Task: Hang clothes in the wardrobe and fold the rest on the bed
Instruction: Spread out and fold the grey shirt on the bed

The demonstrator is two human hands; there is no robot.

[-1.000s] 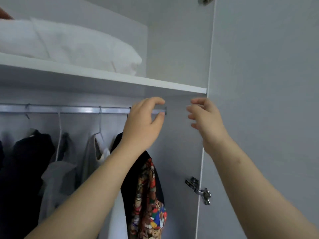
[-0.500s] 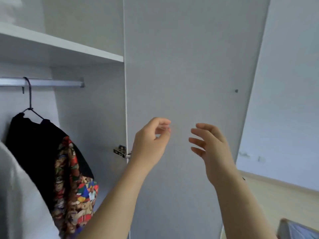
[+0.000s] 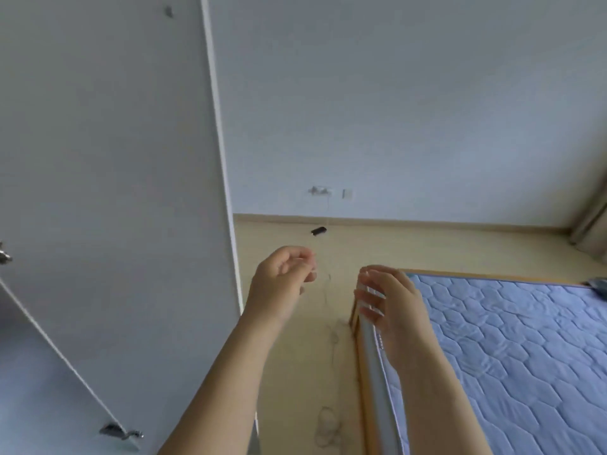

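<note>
Both hands have dropped from the wardrobe and my view has swung round to the bed [image 3: 509, 356], so I reckon that hanging job's done and folding's next. Left hand [image 3: 282, 284] and right hand [image 3: 391, 300]: each grip loosely curled, pinching nothing. No clothes in sight, just a dark scrap [image 3: 596, 284] at the mattress edge, can't tell what. Wardrobe door [image 3: 108, 159] is flat matte white. The mattress is blue, quilted in hexagons.

The bed [image 3: 512, 362] is cut off right and below.
</note>
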